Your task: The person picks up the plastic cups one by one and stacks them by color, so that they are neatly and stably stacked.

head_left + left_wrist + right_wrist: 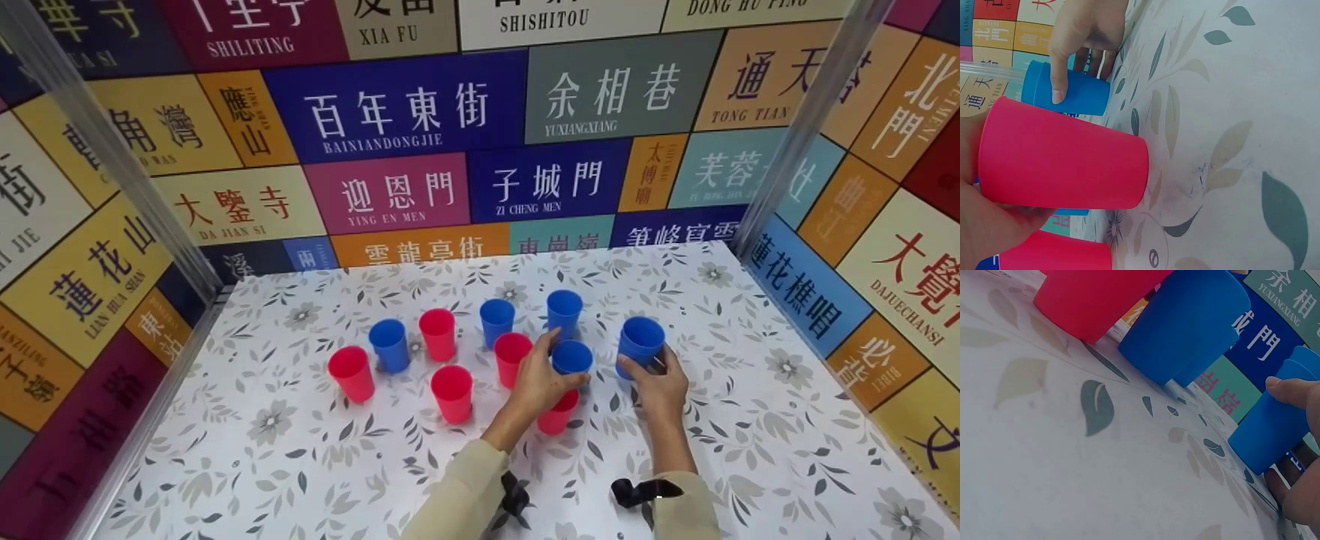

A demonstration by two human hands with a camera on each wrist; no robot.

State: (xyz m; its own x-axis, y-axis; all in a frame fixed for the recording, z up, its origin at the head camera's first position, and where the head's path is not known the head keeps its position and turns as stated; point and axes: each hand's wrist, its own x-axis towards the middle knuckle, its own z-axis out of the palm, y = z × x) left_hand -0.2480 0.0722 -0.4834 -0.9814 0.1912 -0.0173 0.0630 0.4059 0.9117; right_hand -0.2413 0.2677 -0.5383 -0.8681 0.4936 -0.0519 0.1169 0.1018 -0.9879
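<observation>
My left hand [534, 384] has its thumb and fingers around the upper part of a blue cup [572, 355], which stands upright. Just in front of that hand is a red cup [556, 416], large in the left wrist view, where it hides much of the hand's hold. To the right, my right hand [664, 384] grips a pair of nested blue cups [642, 336]; two rims show in the right wrist view, with the thumb [1286, 391] on the near side. Another blue cup [564, 311] stands behind the left hand, and a red cup [511, 358] is at its left.
Left of the hands stand more upright cups: a blue cup [496, 321], a blue cup [388, 345], a red cup [438, 334], a red cup [452, 394] and a red cup [352, 373]. A leaf-patterned cloth [315, 480] covers the table; sign-printed walls [397, 105] surround its back and sides.
</observation>
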